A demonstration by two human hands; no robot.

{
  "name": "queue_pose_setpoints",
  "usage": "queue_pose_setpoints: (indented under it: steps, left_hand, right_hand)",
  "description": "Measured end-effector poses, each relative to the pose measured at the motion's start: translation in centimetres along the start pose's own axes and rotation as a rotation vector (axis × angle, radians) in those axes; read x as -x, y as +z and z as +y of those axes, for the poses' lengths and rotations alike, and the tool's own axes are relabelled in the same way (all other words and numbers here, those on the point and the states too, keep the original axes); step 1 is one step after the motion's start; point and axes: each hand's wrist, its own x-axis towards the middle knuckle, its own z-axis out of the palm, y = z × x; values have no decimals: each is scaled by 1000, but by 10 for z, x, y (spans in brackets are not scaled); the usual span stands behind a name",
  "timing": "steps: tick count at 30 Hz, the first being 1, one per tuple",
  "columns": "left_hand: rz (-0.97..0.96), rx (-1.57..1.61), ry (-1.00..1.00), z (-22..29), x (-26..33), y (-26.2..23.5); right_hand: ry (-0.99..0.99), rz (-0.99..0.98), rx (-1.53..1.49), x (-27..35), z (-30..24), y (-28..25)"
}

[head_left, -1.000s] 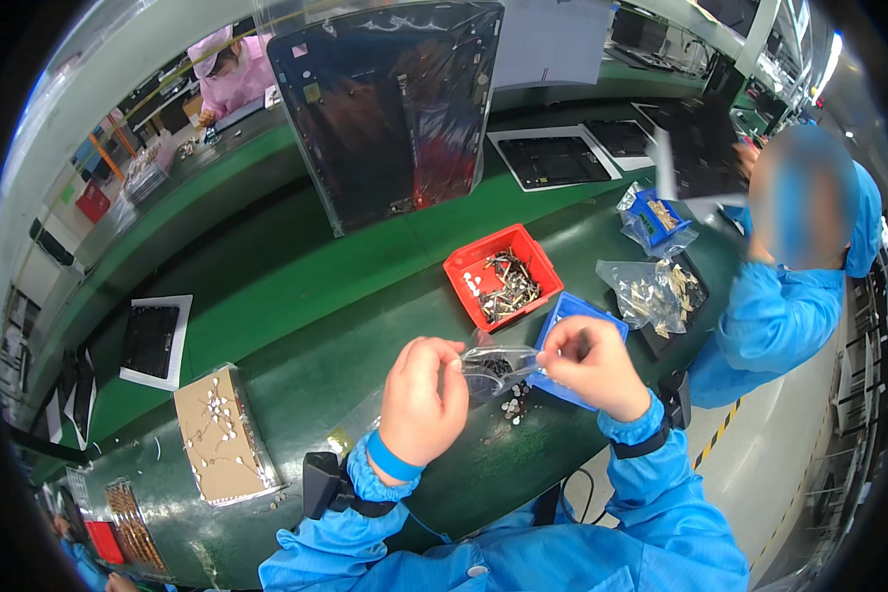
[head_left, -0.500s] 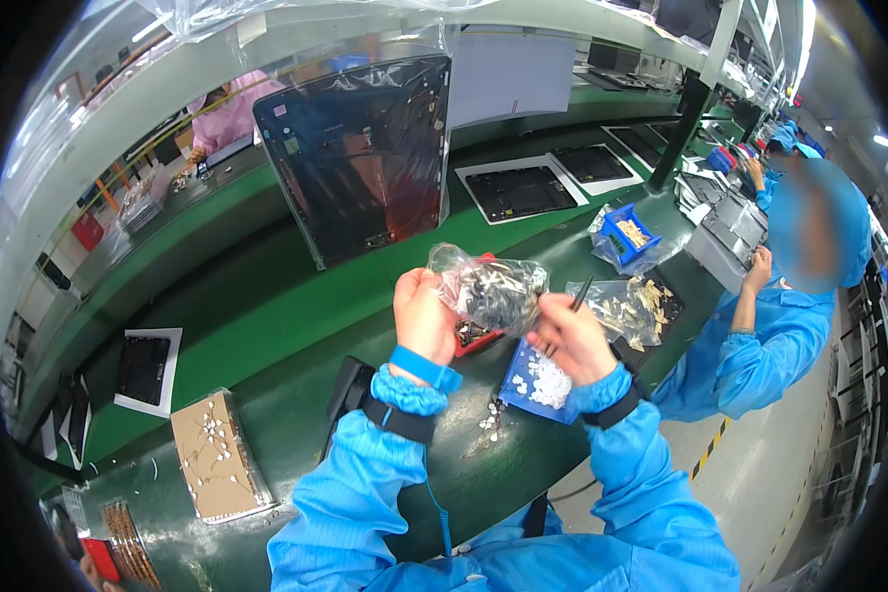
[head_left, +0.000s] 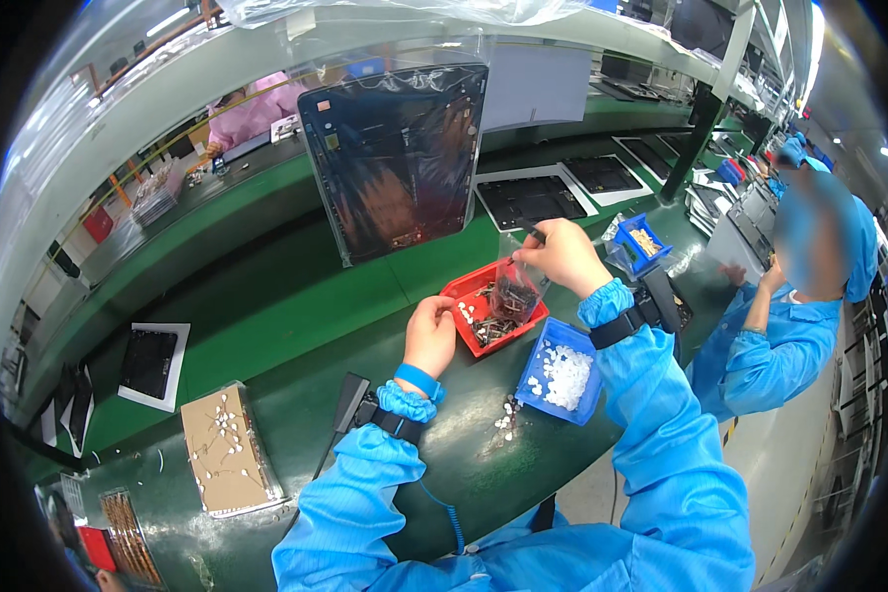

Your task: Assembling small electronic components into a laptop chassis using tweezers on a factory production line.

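Observation:
My right hand (head_left: 560, 255) pinches the top of a small clear plastic bag (head_left: 512, 291) of small dark metal parts and holds it up over a red bin (head_left: 467, 290). The bag's lower end hangs into the bin, which holds more of the same parts. My left hand (head_left: 430, 335) rests on the red bin's near left edge, its fingers curled at the rim. A blue bin (head_left: 535, 362) of small white parts sits just right of the red one, under my right forearm. Both arms wear blue sleeves and dark wrist straps.
A dark panel in a clear bag (head_left: 397, 158) stands upright behind the red bin. Loose white parts (head_left: 504, 422) lie on the green bench. A cardboard pad (head_left: 229, 449) lies at left, a second blue bin (head_left: 643, 241) at right. A co-worker in blue (head_left: 789, 326) sits close on my right.
The bag, held up in both hands before, has come down over the red bin. My left hand has let go of it and dropped to the bin's edge.

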Motion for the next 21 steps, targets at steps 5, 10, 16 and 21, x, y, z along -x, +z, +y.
queue_pose_setpoints:
  steps: [5, 10, 16, 21]
  left_hand:
    - [-105, -71, 42, 6, 11, 2]
    - [-161, -173, 112, -4, 15, 1]
    - [-218, -126, 35, 6, 20, -5]
    - [-204, -153, 52, 9, 25, -12]
  right_hand:
    - [-179, -64, 136, -4, 14, 18]
    - [-101, -5, 52, -10, 7, 2]
    - [-70, 25, -22, -16, 5, -6]
    - [-73, 61, 27, -19, 0, -6]
